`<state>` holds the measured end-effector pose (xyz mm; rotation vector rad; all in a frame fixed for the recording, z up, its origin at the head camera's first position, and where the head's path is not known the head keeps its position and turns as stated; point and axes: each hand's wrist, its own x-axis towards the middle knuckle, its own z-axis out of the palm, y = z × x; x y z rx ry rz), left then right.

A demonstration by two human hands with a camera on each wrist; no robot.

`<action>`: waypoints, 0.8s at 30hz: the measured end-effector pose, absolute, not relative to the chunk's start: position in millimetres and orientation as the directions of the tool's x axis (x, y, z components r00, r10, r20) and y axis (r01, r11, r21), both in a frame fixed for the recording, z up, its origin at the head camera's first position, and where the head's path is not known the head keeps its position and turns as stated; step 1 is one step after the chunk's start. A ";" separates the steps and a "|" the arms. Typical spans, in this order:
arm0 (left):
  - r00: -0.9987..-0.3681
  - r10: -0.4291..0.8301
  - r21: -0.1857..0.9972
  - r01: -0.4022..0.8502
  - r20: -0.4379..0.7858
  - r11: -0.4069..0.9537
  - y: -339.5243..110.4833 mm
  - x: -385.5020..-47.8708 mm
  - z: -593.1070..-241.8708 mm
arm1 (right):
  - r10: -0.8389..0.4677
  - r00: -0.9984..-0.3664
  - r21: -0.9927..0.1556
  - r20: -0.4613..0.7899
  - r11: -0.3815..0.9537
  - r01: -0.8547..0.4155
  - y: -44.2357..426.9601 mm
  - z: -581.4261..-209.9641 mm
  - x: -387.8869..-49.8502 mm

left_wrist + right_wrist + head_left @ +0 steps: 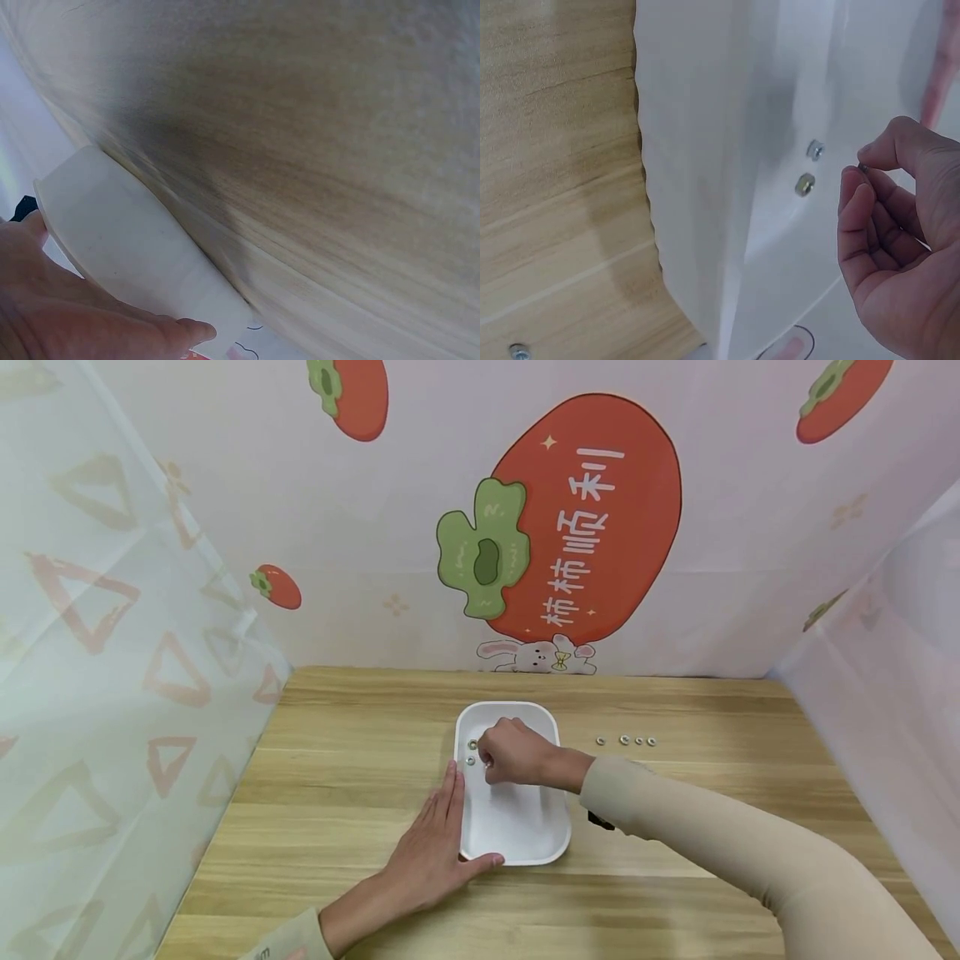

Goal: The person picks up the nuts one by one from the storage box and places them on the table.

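Observation:
A white tray (517, 831) with rounded corners lies on the table. My left hand (426, 853) rests against the tray's left side, fingers straight along the wall and thumb at the near rim. Over the tray's far half, my right hand (521, 755) pinches a nut (862, 168) between thumb and index finger; most of it is hidden. Two more nuts lie on the tray floor near the left wall: a yellowish nut (805, 184) and a silver nut (815, 150).
Several loose nuts (625, 740) sit in a row on the wooden table (360, 752), right of the tray. A printed cloth (375, 527) hangs behind the table, with more cloth at both sides. Beneath the right sleeve a small black object (600, 821) shows.

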<state>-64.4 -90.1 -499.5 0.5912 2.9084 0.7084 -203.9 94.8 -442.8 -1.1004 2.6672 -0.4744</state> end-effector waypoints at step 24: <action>-0.922 0.387 0.459 0.340 -0.007 0.820 -89.6 -64.6 -497.7 | -0.646 -0.763 -0.436 0.020 0.681 -0.588 140.0 -390.7 -197.4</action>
